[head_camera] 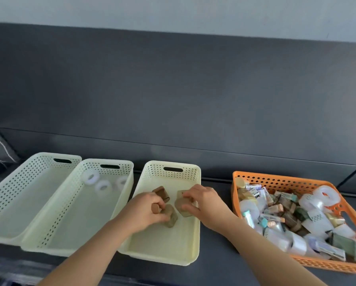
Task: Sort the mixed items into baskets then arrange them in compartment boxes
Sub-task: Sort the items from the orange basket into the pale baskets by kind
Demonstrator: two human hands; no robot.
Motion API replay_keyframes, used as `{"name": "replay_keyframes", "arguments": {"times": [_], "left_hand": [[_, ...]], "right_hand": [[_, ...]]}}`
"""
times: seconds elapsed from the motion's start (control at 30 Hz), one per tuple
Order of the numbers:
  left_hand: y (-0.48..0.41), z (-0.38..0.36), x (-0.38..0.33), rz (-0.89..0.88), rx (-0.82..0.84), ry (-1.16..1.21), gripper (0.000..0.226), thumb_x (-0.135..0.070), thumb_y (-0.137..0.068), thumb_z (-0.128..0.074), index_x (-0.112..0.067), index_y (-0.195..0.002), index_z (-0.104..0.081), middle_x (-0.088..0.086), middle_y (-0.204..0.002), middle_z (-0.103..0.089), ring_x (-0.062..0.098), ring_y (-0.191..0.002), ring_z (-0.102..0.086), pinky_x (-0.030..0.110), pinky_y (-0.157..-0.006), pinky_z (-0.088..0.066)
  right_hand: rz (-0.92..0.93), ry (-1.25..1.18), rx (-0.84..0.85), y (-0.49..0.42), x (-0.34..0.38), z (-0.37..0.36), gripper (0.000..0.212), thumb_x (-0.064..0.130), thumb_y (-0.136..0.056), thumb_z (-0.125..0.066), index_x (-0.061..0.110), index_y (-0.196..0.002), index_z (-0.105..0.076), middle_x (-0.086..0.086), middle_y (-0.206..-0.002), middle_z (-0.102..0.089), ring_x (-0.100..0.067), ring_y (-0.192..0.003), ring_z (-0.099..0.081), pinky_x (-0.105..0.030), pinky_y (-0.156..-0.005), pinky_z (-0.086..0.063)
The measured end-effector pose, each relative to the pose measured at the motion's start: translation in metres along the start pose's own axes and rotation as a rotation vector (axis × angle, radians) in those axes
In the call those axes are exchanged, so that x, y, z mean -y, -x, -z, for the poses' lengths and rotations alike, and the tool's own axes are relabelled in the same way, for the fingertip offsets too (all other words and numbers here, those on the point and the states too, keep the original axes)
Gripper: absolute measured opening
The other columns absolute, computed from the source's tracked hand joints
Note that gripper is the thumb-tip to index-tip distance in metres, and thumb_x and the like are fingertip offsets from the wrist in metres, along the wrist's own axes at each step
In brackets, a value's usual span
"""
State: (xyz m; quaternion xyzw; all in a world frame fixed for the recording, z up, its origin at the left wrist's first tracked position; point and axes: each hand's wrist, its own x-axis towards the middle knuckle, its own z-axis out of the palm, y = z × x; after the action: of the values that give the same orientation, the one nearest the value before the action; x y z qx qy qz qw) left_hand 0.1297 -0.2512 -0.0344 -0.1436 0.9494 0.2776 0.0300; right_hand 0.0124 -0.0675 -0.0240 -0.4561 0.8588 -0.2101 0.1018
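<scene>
Left hand (146, 213) clamps a small brown pack (155, 208); right hand (203, 201) pinches the hexagonal box (182, 206) by its edges. Both likely light, stiff card.

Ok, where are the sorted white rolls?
Head view, left of centre: the rolls lie at the far end of the middle cream basket.

- No text, label, brand, number or sign can be read.
- Print is seen on some of the small packets (330, 249) lying in the orange basket (276, 178), but it is too blurred and too small to be made out.
</scene>
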Motion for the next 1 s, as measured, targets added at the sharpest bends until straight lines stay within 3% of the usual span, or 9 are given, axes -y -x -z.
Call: {"name": "replay_keyframes", "arguments": {"times": [0.13, 0.23, 0.27, 0.37, 0.57, 0.67, 0.73, 0.9, 1.0], "left_hand": [[0.004, 0.004, 0.008, -0.076, -0.047, -0.023, 0.022, -0.049, -0.085, -0.060, -0.029, -0.092, -0.061, -0.016, -0.105, -0.048, 0.002, -0.104, -0.043, 0.024, -0.091, -0.040], [0.002, 0.000, 0.012, -0.118, -0.007, -0.171, 0.025, -0.028, -0.094, -0.047, -0.020, -0.117, -0.052, -0.010, -0.125, -0.035, 0.010, -0.122, -0.033, 0.026, -0.105, -0.033], [0.000, -0.001, 0.014, -0.137, -0.013, -0.215, 0.031, -0.025, -0.095, -0.045, -0.018, -0.125, -0.048, -0.008, -0.130, -0.032, 0.012, -0.125, -0.032, 0.026, -0.107, -0.032], [-0.004, -0.003, 0.011, -0.144, -0.094, -0.241, 0.044, -0.026, -0.097, -0.044, -0.017, -0.139, -0.038, -0.006, -0.140, -0.032, 0.013, -0.129, -0.032, 0.027, -0.110, -0.030], [-0.003, -0.010, -0.046, -0.260, -0.273, -0.109, 0.027, -0.028, -0.095, -0.049, -0.019, -0.118, -0.062, -0.011, -0.121, -0.055, 0.010, -0.112, -0.051, 0.025, -0.090, -0.046], [-0.007, -0.021, -0.091, -0.359, -0.303, -0.022, 0.025, -0.031, -0.093, -0.050, -0.023, -0.109, -0.067, -0.016, -0.111, -0.061, 0.005, -0.105, -0.055, 0.012, -0.083, -0.037], [-0.016, -0.030, -0.122, -0.418, -0.284, 0.038, 0.031, -0.037, -0.091, -0.046, -0.024, -0.107, -0.068, -0.017, -0.108, -0.062, 0.004, -0.103, -0.056, 0.016, -0.085, -0.042], [-0.050, -0.066, -0.193, -0.524, -0.144, 0.122, 0.026, -0.029, -0.094, -0.054, -0.022, -0.118, -0.064, -0.014, -0.113, -0.060, 0.001, -0.105, -0.054, 0.021, -0.092, -0.045], [-0.077, -0.090, -0.230, -0.523, -0.079, 0.131, 0.030, -0.033, -0.095, -0.054, -0.023, -0.123, -0.061, -0.013, -0.120, -0.059, 0.001, -0.111, -0.052, 0.021, -0.097, -0.043]], "right_hand": [[0.034, 0.222, 0.069, -0.001, 0.001, -0.008, 0.061, 0.063, -0.084, -0.024, 0.026, -0.112, -0.064, 0.006, -0.108, -0.062, -0.016, -0.106, -0.051, -0.030, -0.102, -0.027], [0.086, 0.359, 0.028, 0.000, 0.003, -0.015, 0.022, 0.044, -0.084, -0.063, 0.032, -0.101, -0.069, 0.007, -0.101, -0.065, -0.021, -0.100, -0.053, -0.038, -0.093, -0.046], [0.066, 0.360, 0.025, 0.000, 0.006, -0.015, 0.022, 0.037, -0.084, -0.067, 0.030, -0.105, -0.068, 0.006, -0.107, -0.064, -0.023, -0.105, -0.053, -0.038, -0.094, -0.047], [-0.025, 0.233, -0.026, 0.008, 0.010, -0.008, 0.036, 0.027, -0.097, -0.046, 0.019, -0.131, -0.055, 0.004, -0.137, -0.050, -0.020, -0.129, -0.040, -0.032, -0.107, -0.031], [-0.144, 0.038, -0.200, 0.056, -0.005, 0.020, 0.038, 0.031, -0.096, -0.051, 0.018, -0.132, -0.055, 0.005, -0.136, -0.054, -0.014, -0.125, -0.049, -0.026, -0.100, -0.042], [-0.192, 0.014, -0.293, 0.087, -0.026, 0.038, 0.036, 0.031, -0.094, -0.053, 0.019, -0.127, -0.060, 0.006, -0.130, -0.060, -0.015, -0.115, -0.058, -0.028, -0.093, -0.048], [-0.245, 0.004, -0.343, 0.109, -0.045, 0.052, 0.033, 0.031, -0.093, -0.054, 0.019, -0.123, -0.063, 0.006, -0.125, -0.063, -0.015, -0.112, -0.060, -0.031, -0.090, -0.052], [-0.396, 0.007, -0.412, 0.155, -0.103, 0.093, 0.029, 0.020, -0.093, -0.059, 0.016, -0.121, -0.065, 0.004, -0.120, -0.066, -0.014, -0.107, -0.063, -0.017, -0.085, -0.045], [-0.477, 0.059, -0.431, 0.172, -0.149, 0.118, 0.032, 0.023, -0.093, -0.058, 0.020, -0.125, -0.062, 0.006, -0.126, -0.062, -0.013, -0.111, -0.060, -0.017, -0.088, -0.041]]}}
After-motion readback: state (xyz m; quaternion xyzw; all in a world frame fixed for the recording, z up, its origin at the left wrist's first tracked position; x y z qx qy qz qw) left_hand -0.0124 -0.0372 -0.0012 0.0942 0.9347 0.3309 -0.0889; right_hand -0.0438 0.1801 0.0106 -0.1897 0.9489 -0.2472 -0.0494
